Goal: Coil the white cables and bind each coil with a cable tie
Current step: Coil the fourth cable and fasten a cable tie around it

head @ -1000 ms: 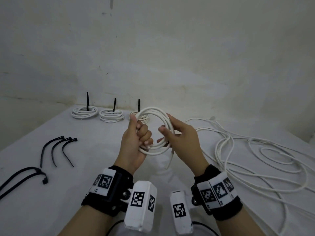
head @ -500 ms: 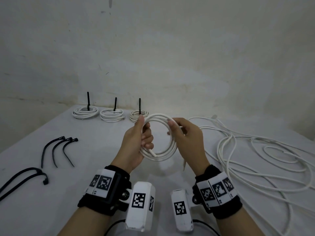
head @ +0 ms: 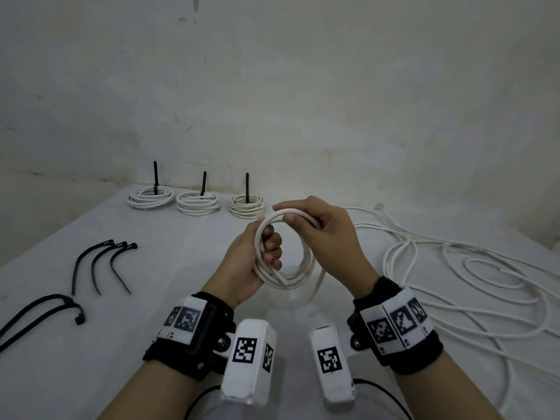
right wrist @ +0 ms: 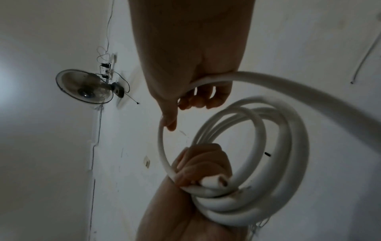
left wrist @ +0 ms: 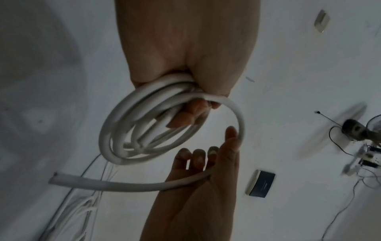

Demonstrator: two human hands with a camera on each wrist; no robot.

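Mid-frame in the head view, left hand (head: 257,262) fist-curled round the bundled side of the white coil (head: 283,253), loop plane roughly upright and facing the camera. Right hand (head: 328,234) at the coil's upper right, thumb and fingers pinching the last strand as it lays over the top of the loop. Free tail (left wrist: 107,183) is short, pointing to lower left in the left wrist view (cut end visible), so winding is probably almost done. Loose cable tangle (head: 454,268) lies at right, near the right hand. Cable ties (head: 103,265) sit at left of frame, well apart, nearer the left hand. Three tied coils (head: 197,203) upper left, by the wall.
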